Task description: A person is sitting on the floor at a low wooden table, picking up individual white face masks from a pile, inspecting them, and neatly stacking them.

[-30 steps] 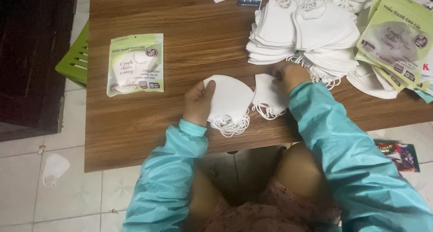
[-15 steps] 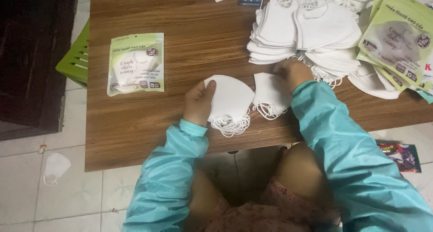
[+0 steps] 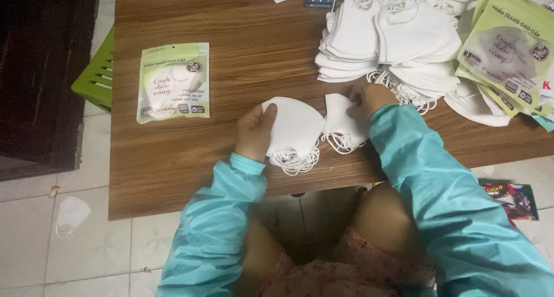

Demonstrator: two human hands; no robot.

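White masks (image 3: 297, 129) under seemingly curled left hand (image 3: 254, 132)

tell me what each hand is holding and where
Left hand grips a small stack of white masks by its left edge; right hand rests on another mask.

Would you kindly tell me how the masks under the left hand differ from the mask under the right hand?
The left hand holds a small stack of masks; the right hand touches a single mask. The stack looks larger and thicker, with more ear loops bunched below. Both are white, folded, and lie on the wooden table.
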